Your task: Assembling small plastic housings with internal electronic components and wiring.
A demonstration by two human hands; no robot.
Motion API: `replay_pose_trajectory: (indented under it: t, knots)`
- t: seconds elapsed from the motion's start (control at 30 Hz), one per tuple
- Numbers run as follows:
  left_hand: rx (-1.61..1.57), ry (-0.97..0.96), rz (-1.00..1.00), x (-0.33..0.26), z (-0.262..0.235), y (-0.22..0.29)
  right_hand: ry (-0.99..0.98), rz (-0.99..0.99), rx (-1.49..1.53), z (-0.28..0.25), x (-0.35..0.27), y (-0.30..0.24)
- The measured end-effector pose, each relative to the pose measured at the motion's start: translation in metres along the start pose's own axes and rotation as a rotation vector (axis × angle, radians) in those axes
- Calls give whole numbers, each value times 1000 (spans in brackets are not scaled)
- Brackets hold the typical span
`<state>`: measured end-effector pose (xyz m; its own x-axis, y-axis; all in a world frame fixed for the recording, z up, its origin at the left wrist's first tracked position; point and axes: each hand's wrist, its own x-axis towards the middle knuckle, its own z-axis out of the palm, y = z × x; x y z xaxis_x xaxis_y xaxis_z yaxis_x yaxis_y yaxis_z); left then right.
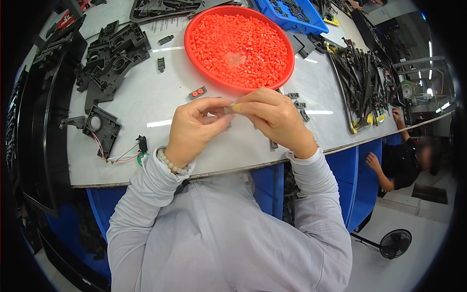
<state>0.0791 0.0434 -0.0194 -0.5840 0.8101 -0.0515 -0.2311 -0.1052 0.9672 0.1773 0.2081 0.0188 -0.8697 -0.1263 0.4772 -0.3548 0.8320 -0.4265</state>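
Grey, small and mostly hidden, the part [228, 110] lies crosswise between both hands above the table [160, 104], pinched at its ends by the left hand [194, 130] and right hand [275, 117], near the red bowl [204, 65].

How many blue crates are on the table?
1. The blue crate stands at the table's far edge, behind the red bowl. Others may be hidden outside the view.
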Motion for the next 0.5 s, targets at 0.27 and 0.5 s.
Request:
replay_pose_trajectory:
  t: [0.27,0.5]
  knots:
    - [-54,-16,38,0,0,2,290,295,316,5,-3,-5]
    - [-126,-9,69,0,-2,-6,315,151,284,25,4,-8]
